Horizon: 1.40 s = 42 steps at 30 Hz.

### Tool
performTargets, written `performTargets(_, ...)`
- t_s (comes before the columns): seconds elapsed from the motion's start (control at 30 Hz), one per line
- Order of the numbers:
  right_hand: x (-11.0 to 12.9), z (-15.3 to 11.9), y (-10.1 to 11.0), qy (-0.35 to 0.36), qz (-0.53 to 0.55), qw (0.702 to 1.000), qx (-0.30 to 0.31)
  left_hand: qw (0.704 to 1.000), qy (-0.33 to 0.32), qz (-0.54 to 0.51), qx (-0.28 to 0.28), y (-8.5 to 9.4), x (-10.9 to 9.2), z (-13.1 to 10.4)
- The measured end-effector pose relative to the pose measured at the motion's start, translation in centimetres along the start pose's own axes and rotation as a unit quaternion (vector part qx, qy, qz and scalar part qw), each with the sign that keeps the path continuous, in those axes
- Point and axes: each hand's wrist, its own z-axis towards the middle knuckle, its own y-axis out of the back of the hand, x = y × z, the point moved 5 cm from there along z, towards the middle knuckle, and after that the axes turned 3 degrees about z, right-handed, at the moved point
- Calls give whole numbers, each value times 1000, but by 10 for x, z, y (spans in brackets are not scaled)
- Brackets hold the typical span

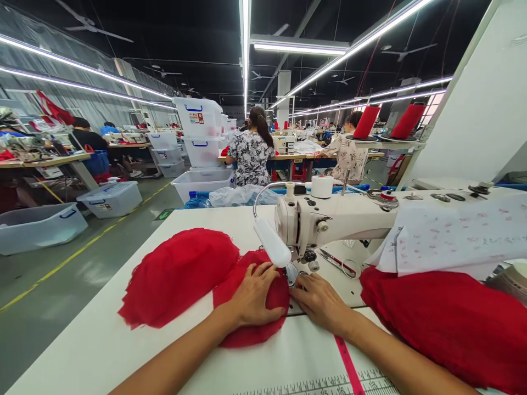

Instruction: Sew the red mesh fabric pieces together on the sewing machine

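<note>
A red fabric piece [251, 336] with a rounded edge lies on the white table at the needle area of the sewing machine [341, 219]. My left hand [259, 293] rests flat on it, fingers spread, left of the needle. At the fabric's right edge, close by the presser foot, is my right hand [319, 299] with its fingers drawn together; what they grip, if anything, is hidden. A white lamp [272, 242] on a bent neck hangs over the needle and covers part of it. Left of my left hand sits a heap of red fabric [181, 277].
More red fabric [448, 323] lies right, beneath a marked paper sheet [461, 233]. Thread snips [337, 263] rest on the machine bed. A ruler strip [321, 387] runs along the front. Red thread cones [367, 122] stand above. A co-worker [252, 151] sits ahead near stacked plastic bins [200, 123].
</note>
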Motion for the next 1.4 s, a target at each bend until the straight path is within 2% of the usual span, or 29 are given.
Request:
performTargets(0.1, -1, 1, -1, -5, 0, 1000, 9, 1000, -22, 7, -4, 3, -5, -6)
performTargets(0.2, -4, -1, -2, -21, 21, 999, 14, 997, -73, 12, -7, 8, -17, -18)
performTargets(0.37, -13, -5, -2, -76, 86, 993, 6, 992, -118, 24, 45, 8, -32, -34)
performTargets(0.47, -16, -7, 0, -92, 126, 988, 7, 991, -119, 30, 62, 4, -32, -37)
performTargets(0.57, -14, -6, 3, -76, 132, 988, 5, 990, -118, 28, 67, 0, -29, -38)
performTargets(0.73, -6, -5, 4, -20, 111, 994, 16, 991, -127, 1, 40, 0, -26, -40)
performTargets(0.9, -2, -4, 3, -3, 73, 997, 12, 991, -130, -8, 34, 3, -25, -38)
performTargets(1.13, -6, 3, 0, -8, 14, 1000, 19, 991, -128, -13, 20, 5, -16, -29)
performTargets(1.3, -11, 4, -1, -35, 9, 999, 14, 995, -93, 1, 27, 2, -12, -18)
performTargets(1.4, -14, 2, -4, -52, 16, 999, 2, 997, -78, 1, 13, 2, -12, -13)
